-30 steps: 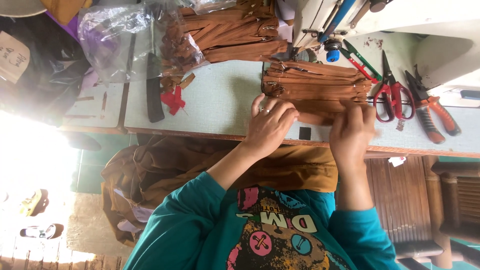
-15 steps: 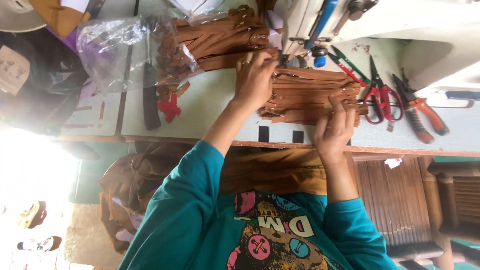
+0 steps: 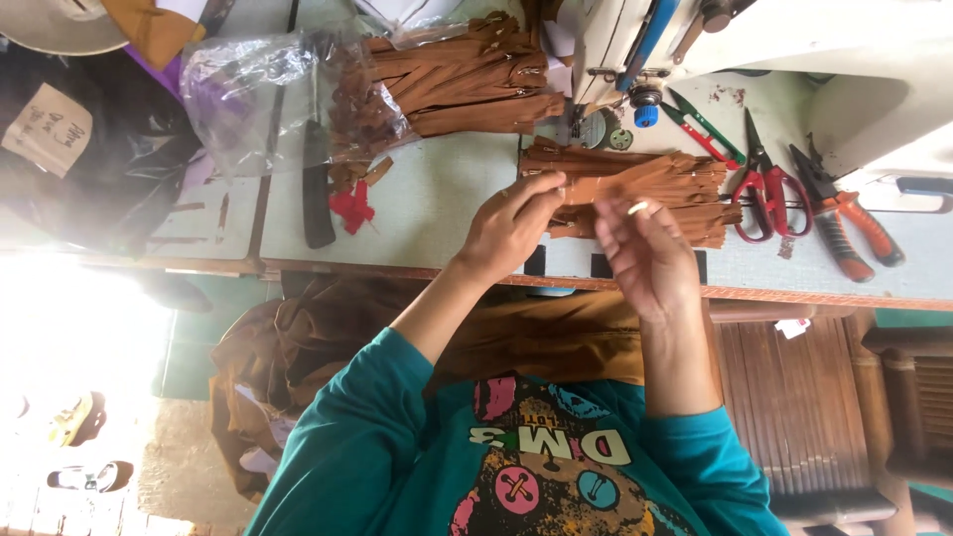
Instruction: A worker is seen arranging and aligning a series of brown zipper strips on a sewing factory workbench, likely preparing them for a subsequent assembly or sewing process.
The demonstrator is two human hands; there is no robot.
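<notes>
We look down from above our own head at a pale green sewing table (image 3: 437,213), with our two bare hands raised just over its near edge. Our left hand (image 3: 511,230) has its fingers curled together, thumb and fingertips pinched shut on the end of a brown zipper (image 3: 606,186) that we lift off the top of a small pile. Our right hand (image 3: 647,253) sits just beside it, palm turned up, fingers loosely bent and half open; its fingertips touch the same zipper, though we cannot tell whether they truly grip it. The pile of brown zippers (image 3: 685,194) lies on the table directly behind both hands, touching the lifted one. Farther back, a second bundle of brown zippers (image 3: 467,84) rests beside a crumpled clear plastic bag (image 3: 263,84). To the right of the pile lie red-handled scissors (image 3: 764,189), orange-handled pliers (image 3: 849,213) and a slim green and red snipper (image 3: 700,124). The white sewing machine (image 3: 794,40) stands at the far right. A small red scrap (image 3: 349,206) and a dark flat stick (image 3: 316,194) lie to the left. Our teal sleeves (image 3: 357,437) and brown cloth in our lap (image 3: 516,333) fill the lower part of the view.
</notes>
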